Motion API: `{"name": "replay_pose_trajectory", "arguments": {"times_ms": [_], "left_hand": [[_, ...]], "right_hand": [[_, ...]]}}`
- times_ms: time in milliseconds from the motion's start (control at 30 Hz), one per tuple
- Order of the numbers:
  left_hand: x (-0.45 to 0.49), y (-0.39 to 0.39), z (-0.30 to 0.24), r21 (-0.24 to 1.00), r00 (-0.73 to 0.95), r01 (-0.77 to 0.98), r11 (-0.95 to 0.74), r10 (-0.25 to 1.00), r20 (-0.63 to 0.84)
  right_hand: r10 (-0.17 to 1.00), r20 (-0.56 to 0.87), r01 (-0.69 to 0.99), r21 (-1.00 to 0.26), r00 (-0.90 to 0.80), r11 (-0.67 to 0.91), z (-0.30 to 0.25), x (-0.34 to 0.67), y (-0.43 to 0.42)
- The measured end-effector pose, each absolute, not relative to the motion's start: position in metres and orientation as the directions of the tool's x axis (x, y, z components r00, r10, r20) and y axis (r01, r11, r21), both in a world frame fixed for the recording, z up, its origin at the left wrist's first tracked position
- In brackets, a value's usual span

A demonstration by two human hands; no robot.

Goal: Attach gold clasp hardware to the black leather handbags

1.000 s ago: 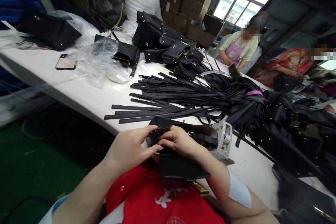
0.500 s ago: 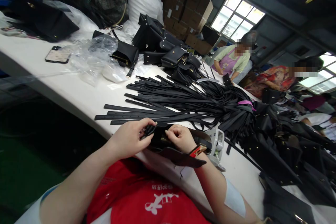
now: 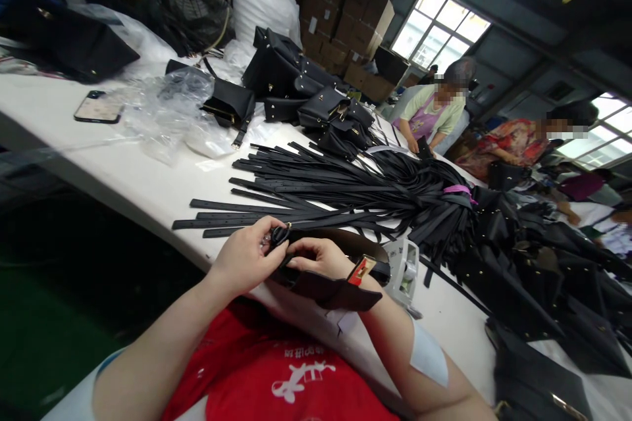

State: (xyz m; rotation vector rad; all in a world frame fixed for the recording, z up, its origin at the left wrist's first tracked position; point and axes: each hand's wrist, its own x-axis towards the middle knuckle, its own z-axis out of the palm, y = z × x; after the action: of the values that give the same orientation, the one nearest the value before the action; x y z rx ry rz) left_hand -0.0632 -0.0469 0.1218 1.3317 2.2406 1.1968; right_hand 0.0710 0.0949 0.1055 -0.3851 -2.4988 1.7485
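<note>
A small black handbag [image 3: 316, 286] lies at the table's front edge, tilted towards my body, its opening facing up. My left hand [image 3: 251, 253] is closed round its left end, where a folded black strap piece with a gold fitting [image 3: 280, 233] sticks out between thumb and fingers. Inside the opening, my right hand [image 3: 318, 258] pinches at the bag's left inner edge, close to my left fingertips; the exact part between its fingers is hidden. Over my right wrist lies the dark flap with a red and gold clasp piece [image 3: 362, 270].
Just beyond the bag, a bundle of black straps [image 3: 320, 184] is tied with a pink band [image 3: 459, 191]. A grey tape dispenser [image 3: 403, 270] stands at its right. Black bags [image 3: 513, 283], plastic wrap [image 3: 158, 118] and a phone [image 3: 99, 107] lie around. Co-workers [image 3: 432, 112] stand across the table.
My right hand has slid left inside the bag and now nearly meets my left hand. The left hand keeps its grip, and the flap has shifted slightly left.
</note>
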Motion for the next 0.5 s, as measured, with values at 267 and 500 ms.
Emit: {"name": "replay_pose_trajectory", "arguments": {"times_ms": [267,500], "left_hand": [[-0.0652,-0.0408,0.1168,0.756,-0.632,0.577,0.309,0.755,0.174],[-0.0661,-0.0426,0.1161,0.778,-0.610,0.554,0.296,0.780,0.138]], "right_hand": [[0.269,-0.188,0.228,-0.966,-0.945,0.125,0.1084,0.0734,0.0927],[0.501,-0.175,0.398,-0.834,-0.847,0.381,0.1053,0.0692,0.0969]]}}
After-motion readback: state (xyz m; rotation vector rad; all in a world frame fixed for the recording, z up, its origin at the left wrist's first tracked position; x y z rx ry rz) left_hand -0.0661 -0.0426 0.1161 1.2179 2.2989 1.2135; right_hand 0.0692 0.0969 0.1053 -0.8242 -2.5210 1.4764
